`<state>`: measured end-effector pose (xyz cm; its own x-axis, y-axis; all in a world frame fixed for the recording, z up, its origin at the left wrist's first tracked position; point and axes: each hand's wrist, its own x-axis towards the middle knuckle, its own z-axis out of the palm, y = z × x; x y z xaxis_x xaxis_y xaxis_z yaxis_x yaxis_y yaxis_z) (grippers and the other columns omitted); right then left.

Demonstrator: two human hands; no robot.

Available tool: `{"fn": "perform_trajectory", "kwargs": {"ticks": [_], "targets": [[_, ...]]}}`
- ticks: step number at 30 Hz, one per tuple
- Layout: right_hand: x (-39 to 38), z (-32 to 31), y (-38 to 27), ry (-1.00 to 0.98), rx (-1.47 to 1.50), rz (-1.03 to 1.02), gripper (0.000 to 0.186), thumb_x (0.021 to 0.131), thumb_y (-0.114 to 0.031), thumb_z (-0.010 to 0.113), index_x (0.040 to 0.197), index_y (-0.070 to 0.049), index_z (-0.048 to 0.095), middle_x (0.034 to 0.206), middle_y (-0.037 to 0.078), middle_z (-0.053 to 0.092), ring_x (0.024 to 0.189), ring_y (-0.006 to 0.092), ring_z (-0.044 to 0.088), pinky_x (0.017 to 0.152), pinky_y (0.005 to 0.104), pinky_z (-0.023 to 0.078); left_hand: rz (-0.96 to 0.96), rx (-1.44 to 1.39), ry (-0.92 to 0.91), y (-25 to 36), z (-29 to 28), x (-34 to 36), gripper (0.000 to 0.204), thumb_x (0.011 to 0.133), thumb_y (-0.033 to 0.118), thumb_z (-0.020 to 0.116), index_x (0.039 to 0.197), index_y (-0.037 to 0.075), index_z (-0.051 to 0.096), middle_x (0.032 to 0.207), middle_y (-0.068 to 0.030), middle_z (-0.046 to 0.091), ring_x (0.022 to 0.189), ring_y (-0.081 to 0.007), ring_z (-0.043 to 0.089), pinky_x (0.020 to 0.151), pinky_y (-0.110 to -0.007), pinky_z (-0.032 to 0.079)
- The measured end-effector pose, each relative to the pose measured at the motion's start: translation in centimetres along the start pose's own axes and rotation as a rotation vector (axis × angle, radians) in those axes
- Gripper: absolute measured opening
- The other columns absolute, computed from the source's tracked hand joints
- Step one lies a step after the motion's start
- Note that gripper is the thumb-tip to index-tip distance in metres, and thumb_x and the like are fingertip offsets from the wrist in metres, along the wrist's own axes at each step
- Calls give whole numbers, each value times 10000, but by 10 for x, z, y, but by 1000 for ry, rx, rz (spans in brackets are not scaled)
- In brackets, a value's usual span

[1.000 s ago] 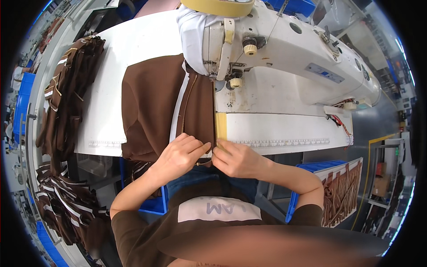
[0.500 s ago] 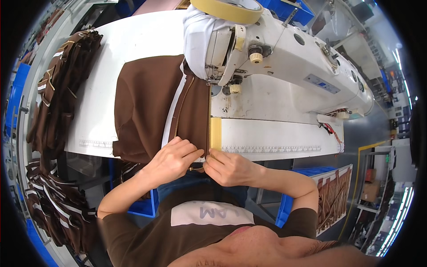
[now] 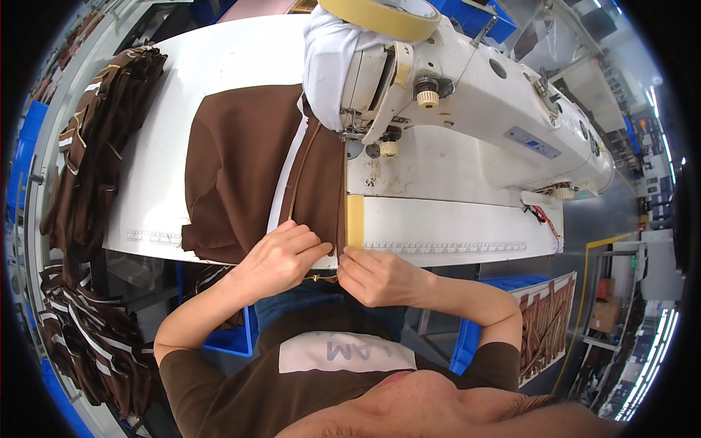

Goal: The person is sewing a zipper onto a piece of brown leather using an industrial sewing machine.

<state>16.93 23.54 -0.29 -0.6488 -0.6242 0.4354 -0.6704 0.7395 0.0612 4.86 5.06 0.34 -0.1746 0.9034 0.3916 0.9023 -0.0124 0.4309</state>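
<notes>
At six o'clock from the presser foot [image 3: 351, 136], left hand [image 3: 285, 254] pinches brown fabric [image 3: 241, 153], right hand [image 3: 378, 276] the zipper [image 3: 345, 175], near length seemingly unsewn.

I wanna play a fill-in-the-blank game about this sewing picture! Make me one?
1. The sewing machine is mostly coloured ____.
2. The big cloth at the left hand is mostly coloured ____.
3. The flat strip just beyond the right hand is coloured ____.
4. The cloth bundles are on the picture's ____ side.

Missing words: white; brown; yellow; left.
</notes>
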Motion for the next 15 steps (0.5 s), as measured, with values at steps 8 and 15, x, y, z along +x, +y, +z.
{"fn": "perform_trajectory", "kwargs": {"ticks": [8, 15], "targets": [[6, 7, 20, 28, 38, -5, 105, 673, -99, 613, 729, -11, 596, 789, 116, 633, 813, 228, 640, 685, 273, 528, 7, 15, 27, -13, -4, 14, 280, 612, 34, 617, 886, -18, 644, 730, -65, 525, 703, -207, 542, 641, -306, 427], [10, 8, 40, -24, 38, 6, 132, 677, -85, 613, 786, -13, 631, 837, 95, 647, 847, 211, 650, 667, 255, 521, 55, 16, 32, -35, -1, 24, 285, 602, 60, 624, 876, -16, 643, 737, -53, 518, 690, -191, 531, 616, -294, 426]]}}
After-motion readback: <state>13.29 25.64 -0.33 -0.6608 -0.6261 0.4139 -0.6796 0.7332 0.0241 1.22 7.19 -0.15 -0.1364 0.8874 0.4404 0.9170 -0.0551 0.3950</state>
